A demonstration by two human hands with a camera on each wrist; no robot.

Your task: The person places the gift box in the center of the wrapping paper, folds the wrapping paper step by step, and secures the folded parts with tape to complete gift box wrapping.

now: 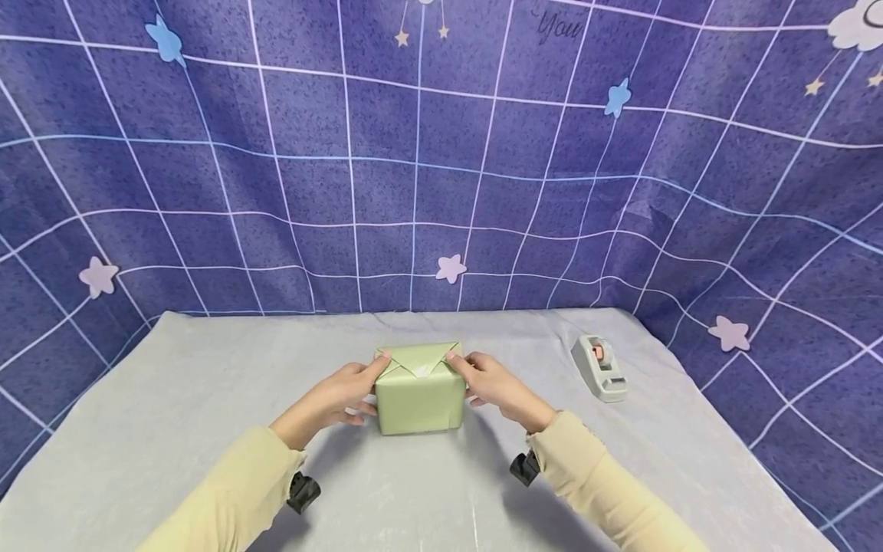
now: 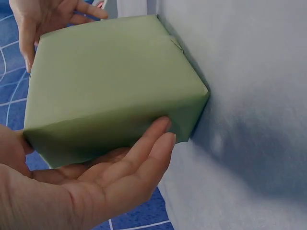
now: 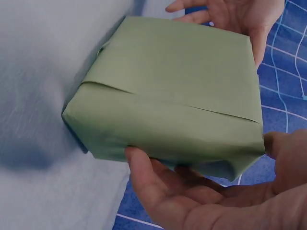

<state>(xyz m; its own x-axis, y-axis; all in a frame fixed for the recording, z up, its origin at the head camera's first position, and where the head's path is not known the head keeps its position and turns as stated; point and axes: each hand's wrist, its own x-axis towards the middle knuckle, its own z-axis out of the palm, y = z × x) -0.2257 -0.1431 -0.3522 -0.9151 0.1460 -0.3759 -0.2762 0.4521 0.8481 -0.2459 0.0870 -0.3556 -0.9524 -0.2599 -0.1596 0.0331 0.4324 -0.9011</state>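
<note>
A box wrapped in light green paper stands on the cloth-covered table in the head view, its folded, pointed flap facing up. My left hand holds its left side, with the thumb on the upper edge. On the opposite side my right hand grips it the same way, thumb near the flap's right corner. The left wrist view shows the left hand's fingers against the box's side. In the right wrist view a paper seam runs across the box, above the right hand's fingers.
A white tape dispenser with a roll of tape lies on the table's right part. Grey-white cloth covers the table. Behind it and along the sides hangs a blue curtain with a grid and stars.
</note>
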